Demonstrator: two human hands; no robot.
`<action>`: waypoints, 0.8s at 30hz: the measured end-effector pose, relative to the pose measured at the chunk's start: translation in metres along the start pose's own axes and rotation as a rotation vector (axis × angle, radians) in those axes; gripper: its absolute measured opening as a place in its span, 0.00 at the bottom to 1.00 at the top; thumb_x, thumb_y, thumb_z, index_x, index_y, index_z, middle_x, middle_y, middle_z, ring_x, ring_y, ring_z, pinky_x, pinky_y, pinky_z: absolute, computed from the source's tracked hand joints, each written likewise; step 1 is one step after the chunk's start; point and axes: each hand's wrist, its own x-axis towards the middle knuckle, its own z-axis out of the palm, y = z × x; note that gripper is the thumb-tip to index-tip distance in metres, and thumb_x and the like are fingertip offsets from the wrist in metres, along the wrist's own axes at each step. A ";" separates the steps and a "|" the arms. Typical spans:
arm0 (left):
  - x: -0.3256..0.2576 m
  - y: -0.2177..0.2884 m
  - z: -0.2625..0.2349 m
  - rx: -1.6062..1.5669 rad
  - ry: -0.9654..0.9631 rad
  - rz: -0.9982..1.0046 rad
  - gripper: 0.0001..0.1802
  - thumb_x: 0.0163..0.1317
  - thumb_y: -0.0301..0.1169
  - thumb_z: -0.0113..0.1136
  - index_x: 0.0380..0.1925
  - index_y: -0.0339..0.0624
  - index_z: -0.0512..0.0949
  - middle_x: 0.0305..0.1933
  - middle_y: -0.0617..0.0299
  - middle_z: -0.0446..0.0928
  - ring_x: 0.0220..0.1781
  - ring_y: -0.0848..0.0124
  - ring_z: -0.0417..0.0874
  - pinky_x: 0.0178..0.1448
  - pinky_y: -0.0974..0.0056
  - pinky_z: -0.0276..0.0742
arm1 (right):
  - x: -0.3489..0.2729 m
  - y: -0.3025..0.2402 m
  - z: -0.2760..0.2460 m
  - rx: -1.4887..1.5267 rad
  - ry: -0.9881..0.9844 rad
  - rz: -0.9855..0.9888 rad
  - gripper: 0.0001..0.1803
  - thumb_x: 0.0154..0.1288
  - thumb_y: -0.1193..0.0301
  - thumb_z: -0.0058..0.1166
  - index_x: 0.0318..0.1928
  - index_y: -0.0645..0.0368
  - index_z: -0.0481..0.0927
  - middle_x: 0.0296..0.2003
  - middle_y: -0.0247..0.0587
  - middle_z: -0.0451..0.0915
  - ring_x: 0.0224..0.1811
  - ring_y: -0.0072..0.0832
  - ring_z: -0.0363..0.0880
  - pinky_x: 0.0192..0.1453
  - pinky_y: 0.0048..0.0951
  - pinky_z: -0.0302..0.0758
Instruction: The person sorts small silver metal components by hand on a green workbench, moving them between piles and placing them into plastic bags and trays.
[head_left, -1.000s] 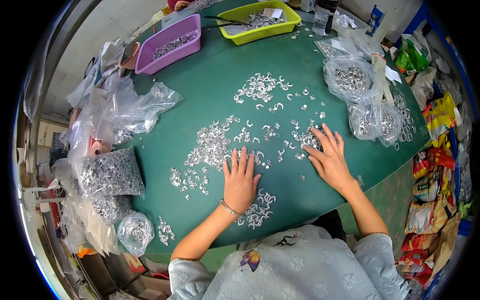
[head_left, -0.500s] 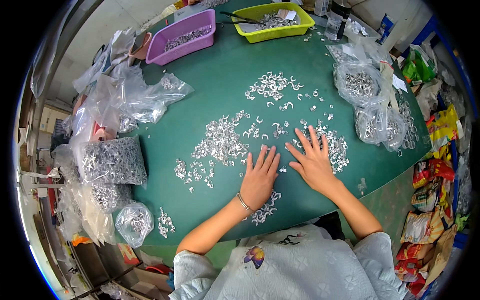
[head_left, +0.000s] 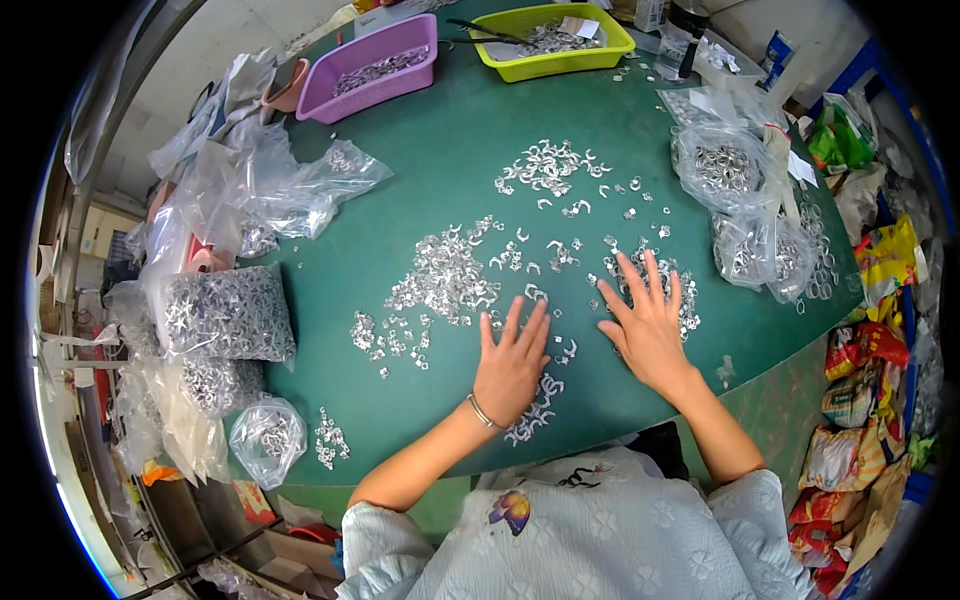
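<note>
My left hand point(head_left: 512, 365) and right hand point(head_left: 648, 325) have slid closer together, both flat with fingers spread wide, holding nothing, pressing on the small metal clips point(head_left: 445, 275) scattered across the green worktop point(head_left: 420, 150).

Loose metal clips point(head_left: 445, 272) beyond left hand point(head_left: 512, 362); filled bags point(head_left: 748, 210) right of right hand point(head_left: 647, 322); trays point(head_left: 375, 68) far behind.

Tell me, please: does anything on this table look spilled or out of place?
Yes. Small metal clips lie loose in scattered heaps on the green table around the left hand and right hand, outside the trays and bags.
</note>
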 end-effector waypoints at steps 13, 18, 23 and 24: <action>-0.005 0.008 -0.012 -0.080 -0.060 0.136 0.30 0.58 0.38 0.61 0.62 0.43 0.70 0.74 0.60 0.56 0.76 0.48 0.49 0.67 0.27 0.50 | -0.038 -0.021 -0.015 0.003 -0.188 -0.115 0.31 0.57 0.54 0.62 0.58 0.55 0.77 0.70 0.46 0.57 0.75 0.51 0.45 0.70 0.67 0.46; -0.020 -0.009 -0.012 -0.047 -0.020 -0.022 0.35 0.58 0.41 0.62 0.63 0.36 0.67 0.74 0.59 0.58 0.76 0.49 0.51 0.68 0.27 0.47 | -0.043 -0.034 -0.020 0.095 -0.207 -0.175 0.32 0.56 0.54 0.62 0.59 0.55 0.75 0.69 0.47 0.57 0.75 0.51 0.45 0.70 0.66 0.46; -0.027 -0.006 -0.013 -0.062 -0.044 -0.069 0.37 0.58 0.38 0.62 0.66 0.37 0.63 0.74 0.56 0.57 0.76 0.50 0.51 0.69 0.28 0.47 | -0.043 -0.037 -0.009 0.112 -0.293 -0.217 0.37 0.57 0.50 0.60 0.63 0.55 0.71 0.71 0.46 0.54 0.75 0.52 0.43 0.70 0.66 0.46; -0.030 -0.006 -0.013 -0.056 -0.034 -0.086 0.36 0.58 0.38 0.62 0.66 0.37 0.63 0.74 0.56 0.57 0.76 0.51 0.51 0.69 0.28 0.46 | -0.045 -0.038 -0.009 0.132 -0.323 -0.244 0.37 0.57 0.50 0.60 0.64 0.55 0.70 0.71 0.46 0.54 0.76 0.52 0.43 0.70 0.66 0.45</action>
